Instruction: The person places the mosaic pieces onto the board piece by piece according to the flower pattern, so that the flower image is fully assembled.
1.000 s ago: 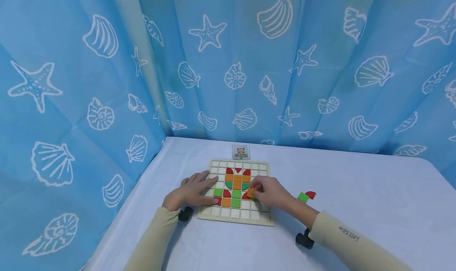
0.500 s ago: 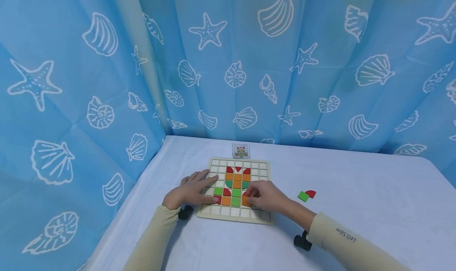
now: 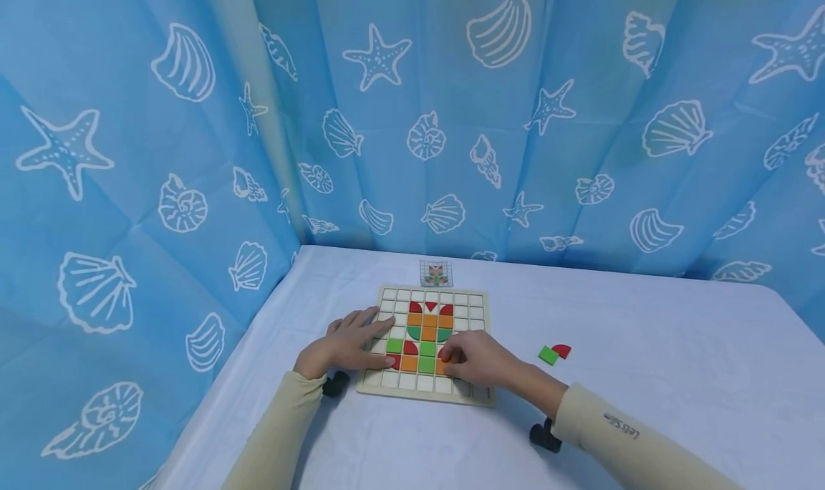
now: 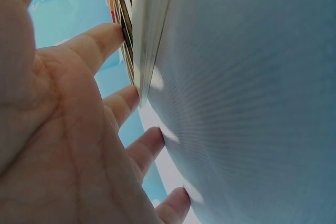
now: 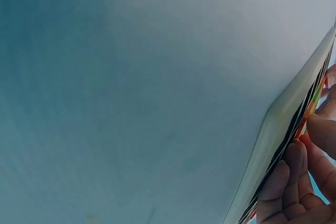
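Note:
A square wooden mosaic board (image 3: 419, 397) lies on the table, its grid partly filled with red, orange and green tiles. My left hand (image 3: 344, 345) rests spread on its left edge, thumb touching a red tile (image 3: 395, 361) and index fingertip on the grid. In the left wrist view, the other fingertips of the left hand (image 4: 63, 129) reach past the board's rim (image 4: 149, 30). My right hand (image 3: 480, 359) pinches an orange square tile (image 3: 441, 367) at a cell in the lower rows, right of a green tile (image 3: 427, 365). Curled fingers of the right hand (image 5: 310, 182) touch the board too.
A small pattern card (image 3: 436, 274) lies behind the board. To the right, a loose green square (image 3: 548, 355) and a red quarter-circle (image 3: 562, 350) touch each other on the white tablecloth. A blue shell-print curtain (image 3: 425, 175) hangs behind and at left.
My right hand has moved slightly left and down, bringing the orange square from above the board's right part to the cell beside the green tile. The left hand has stayed put.

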Action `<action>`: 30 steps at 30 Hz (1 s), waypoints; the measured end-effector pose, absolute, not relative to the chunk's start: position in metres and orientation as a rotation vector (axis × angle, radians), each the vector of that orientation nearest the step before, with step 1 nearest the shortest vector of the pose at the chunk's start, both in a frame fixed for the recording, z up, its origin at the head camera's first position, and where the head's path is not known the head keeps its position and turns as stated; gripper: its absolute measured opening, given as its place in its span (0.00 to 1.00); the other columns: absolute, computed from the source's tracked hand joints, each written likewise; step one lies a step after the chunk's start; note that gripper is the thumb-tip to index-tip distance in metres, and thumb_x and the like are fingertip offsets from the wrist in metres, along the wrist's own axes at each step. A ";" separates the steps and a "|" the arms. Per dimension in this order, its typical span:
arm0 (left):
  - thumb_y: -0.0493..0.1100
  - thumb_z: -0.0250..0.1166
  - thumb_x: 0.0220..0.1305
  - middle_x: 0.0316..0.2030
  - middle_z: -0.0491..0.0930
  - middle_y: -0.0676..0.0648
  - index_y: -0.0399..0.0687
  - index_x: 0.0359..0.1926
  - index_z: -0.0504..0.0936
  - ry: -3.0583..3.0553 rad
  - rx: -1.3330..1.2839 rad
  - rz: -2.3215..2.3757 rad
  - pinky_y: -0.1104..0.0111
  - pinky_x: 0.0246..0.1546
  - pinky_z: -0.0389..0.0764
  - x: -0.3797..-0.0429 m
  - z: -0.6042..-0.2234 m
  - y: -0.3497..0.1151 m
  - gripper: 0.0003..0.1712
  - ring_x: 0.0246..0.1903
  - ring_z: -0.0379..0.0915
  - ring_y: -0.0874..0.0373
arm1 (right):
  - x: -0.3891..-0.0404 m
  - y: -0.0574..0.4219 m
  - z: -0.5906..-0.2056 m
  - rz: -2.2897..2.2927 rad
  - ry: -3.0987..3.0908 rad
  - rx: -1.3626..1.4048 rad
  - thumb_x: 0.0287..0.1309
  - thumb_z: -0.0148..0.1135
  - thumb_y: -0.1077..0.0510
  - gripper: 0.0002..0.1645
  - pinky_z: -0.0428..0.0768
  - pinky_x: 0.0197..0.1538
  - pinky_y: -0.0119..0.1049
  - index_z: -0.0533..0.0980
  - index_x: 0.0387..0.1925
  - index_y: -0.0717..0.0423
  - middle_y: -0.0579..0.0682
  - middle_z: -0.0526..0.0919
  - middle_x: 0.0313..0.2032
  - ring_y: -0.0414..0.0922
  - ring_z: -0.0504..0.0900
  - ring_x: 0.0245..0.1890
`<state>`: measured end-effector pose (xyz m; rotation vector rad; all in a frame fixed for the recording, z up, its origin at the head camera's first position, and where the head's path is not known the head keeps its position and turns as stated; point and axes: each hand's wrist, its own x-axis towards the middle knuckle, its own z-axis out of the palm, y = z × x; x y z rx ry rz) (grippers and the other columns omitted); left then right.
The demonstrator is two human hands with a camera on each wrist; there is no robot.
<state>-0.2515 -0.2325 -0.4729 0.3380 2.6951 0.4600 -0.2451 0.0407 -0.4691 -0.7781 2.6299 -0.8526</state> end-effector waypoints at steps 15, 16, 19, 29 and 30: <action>0.71 0.64 0.57 0.79 0.45 0.49 0.69 0.76 0.56 2.691 0.357 0.465 0.41 0.73 0.44 -0.251 -0.472 -0.235 0.49 0.77 0.37 0.43 | -0.259 0.005 -0.462 -0.830 2.572 -0.849 0.58 0.70 0.54 0.09 0.73 0.31 0.31 0.85 0.39 0.52 0.41 0.77 0.21 0.39 0.74 0.26; 0.71 0.64 0.57 0.79 0.45 0.49 0.69 0.76 0.57 2.693 0.360 0.465 0.41 0.73 0.44 -0.251 -0.472 -0.234 0.49 0.77 0.38 0.43 | -0.260 0.003 -0.462 -0.817 2.576 -0.854 0.59 0.70 0.53 0.09 0.73 0.31 0.31 0.85 0.40 0.52 0.41 0.77 0.21 0.39 0.74 0.26; 0.72 0.63 0.57 0.79 0.45 0.50 0.71 0.76 0.56 2.688 0.365 0.456 0.41 0.73 0.44 -0.253 -0.472 -0.231 0.49 0.77 0.38 0.44 | -0.261 -0.003 -0.463 -0.795 2.589 -0.854 0.58 0.70 0.53 0.10 0.73 0.31 0.31 0.86 0.40 0.54 0.40 0.79 0.22 0.39 0.74 0.27; 0.70 0.63 0.59 0.79 0.44 0.50 0.71 0.76 0.55 2.684 0.350 0.427 0.40 0.73 0.44 -0.253 -0.471 -0.233 0.48 0.77 0.38 0.44 | -0.264 -0.012 -0.459 -0.859 2.628 -0.780 0.60 0.69 0.56 0.06 0.76 0.33 0.33 0.86 0.36 0.53 0.42 0.83 0.25 0.40 0.75 0.27; 0.71 0.63 0.59 0.79 0.44 0.50 0.71 0.76 0.54 2.685 0.346 0.423 0.41 0.73 0.44 -0.253 -0.471 -0.235 0.48 0.77 0.37 0.44 | -0.265 -0.013 -0.459 -0.856 2.622 -0.786 0.59 0.69 0.56 0.05 0.76 0.33 0.33 0.86 0.35 0.53 0.42 0.82 0.25 0.40 0.75 0.27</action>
